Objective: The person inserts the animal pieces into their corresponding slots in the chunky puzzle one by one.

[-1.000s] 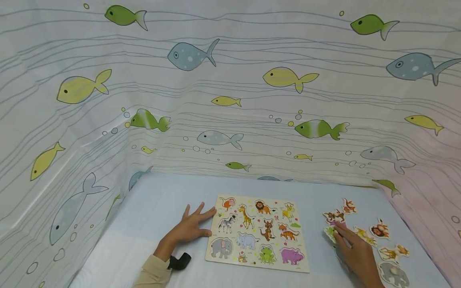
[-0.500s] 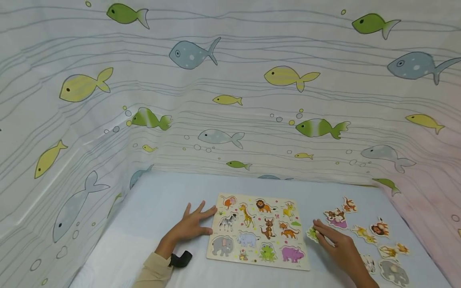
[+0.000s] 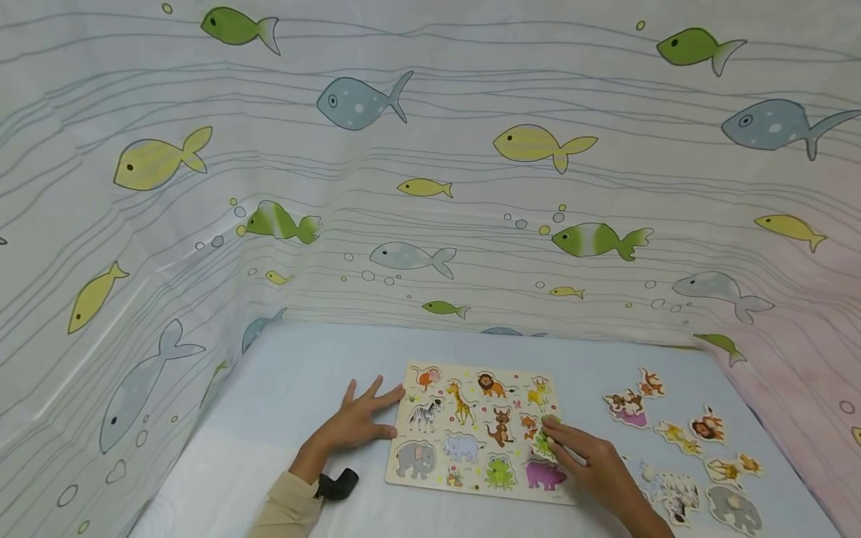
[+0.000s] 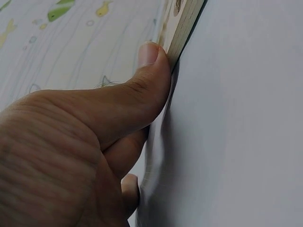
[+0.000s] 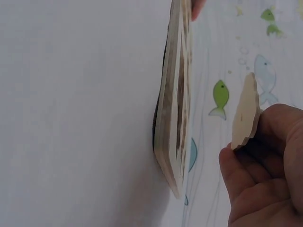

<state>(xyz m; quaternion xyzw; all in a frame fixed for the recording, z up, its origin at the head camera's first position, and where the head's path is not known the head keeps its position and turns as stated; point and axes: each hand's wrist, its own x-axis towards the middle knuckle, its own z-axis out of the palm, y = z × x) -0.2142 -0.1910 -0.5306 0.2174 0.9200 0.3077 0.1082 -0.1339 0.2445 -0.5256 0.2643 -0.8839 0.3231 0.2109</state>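
Note:
A flat animal puzzle board (image 3: 460,373) lies on the table, printed with a zebra, lion, elephant, frog, hippo and others. My left hand (image 3: 353,424) rests at its left side with fingers spread; in the left wrist view the thumb (image 4: 137,92) touches the board's edge (image 4: 183,33). Over the board's right part, my right hand (image 3: 595,459) pinches a green frog puzzle piece (image 3: 543,447), overlapping the tiger and hippo pictures. The right wrist view shows the plain wooden back of this piece (image 5: 246,113), held apart from the board's edge (image 5: 166,118).
Several loose animal pieces lie on the table to the right, among them a lion (image 3: 709,428), a giraffe (image 3: 726,471), an elephant (image 3: 735,511) and a zebra (image 3: 681,495). Fish-patterned fabric (image 3: 471,224) surrounds the table at the back and sides.
My right hand has carried the frog piece left from the loose pieces to over the board's right part, uncovering the zebra piece. My left hand stays in place.

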